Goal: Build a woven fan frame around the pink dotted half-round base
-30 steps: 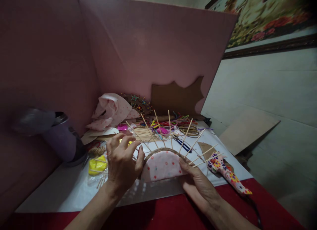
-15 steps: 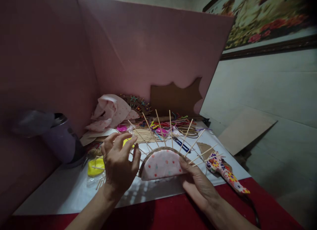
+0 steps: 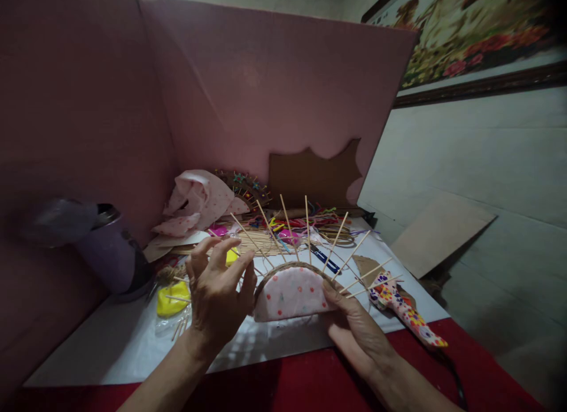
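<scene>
My right hand [image 3: 354, 326] grips the right end of a fabric-covered half-disc [image 3: 290, 294], thumb on its front face. The fabric is pale pink with red dots, and brown cord runs along the curved edge. Several thin wooden sticks [image 3: 308, 229] fan outward from that edge like rays. At the half-disc's left end my left hand [image 3: 224, 285] is raised with its fingers curved and apart, close to the leftmost sticks. It partly hides those sticks, and I see nothing held in it.
A flower-patterned glue gun [image 3: 407, 311] lies at the right by its cable. Behind are a blue cutter [image 3: 325, 258], loose sticks [image 3: 252, 242], crumpled dotted fabric [image 3: 195, 196] and a cut cardboard piece [image 3: 314, 178]. A yellow packet [image 3: 172, 299] and a purple flask [image 3: 108, 252] stand left.
My left hand has shifted slightly right, closer to the half-disc's left end. The half-disc and my right hand have moved very slightly right.
</scene>
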`<state>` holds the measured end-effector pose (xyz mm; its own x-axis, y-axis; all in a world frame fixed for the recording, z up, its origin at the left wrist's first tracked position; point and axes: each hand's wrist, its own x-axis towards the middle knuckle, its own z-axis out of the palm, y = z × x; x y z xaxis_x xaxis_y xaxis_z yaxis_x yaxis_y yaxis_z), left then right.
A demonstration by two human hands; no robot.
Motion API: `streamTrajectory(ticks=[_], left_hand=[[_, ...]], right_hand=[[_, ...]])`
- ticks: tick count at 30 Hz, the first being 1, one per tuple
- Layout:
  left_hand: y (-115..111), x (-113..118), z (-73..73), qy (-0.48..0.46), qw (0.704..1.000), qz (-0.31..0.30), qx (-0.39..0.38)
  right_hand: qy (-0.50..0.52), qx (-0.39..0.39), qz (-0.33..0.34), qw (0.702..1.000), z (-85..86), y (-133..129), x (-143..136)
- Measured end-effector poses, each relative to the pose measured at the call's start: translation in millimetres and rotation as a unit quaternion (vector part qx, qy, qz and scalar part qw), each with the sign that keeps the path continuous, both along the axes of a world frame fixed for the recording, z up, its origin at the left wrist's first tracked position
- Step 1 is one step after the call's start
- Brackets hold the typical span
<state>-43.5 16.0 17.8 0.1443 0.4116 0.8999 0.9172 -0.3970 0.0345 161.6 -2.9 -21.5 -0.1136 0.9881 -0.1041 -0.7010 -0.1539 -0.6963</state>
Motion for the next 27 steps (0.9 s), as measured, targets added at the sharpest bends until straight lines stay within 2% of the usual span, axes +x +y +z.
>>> streamTrajectory(ticks=[5, 27], left_hand=[[-2.4, 3.3, 0.0, 0.025, 1.000, -0.013, -0.013], [-2.5, 6.6, -0.6, 0.037, 0.999, 0.009, -0.023]], right_hand=[[-0.001, -0.012, 0.009, 1.000, -2.2, 1.0, 0.5], [0.011, -0.010, 0.016, 1.000, -3.6, 1.0, 0.2]])
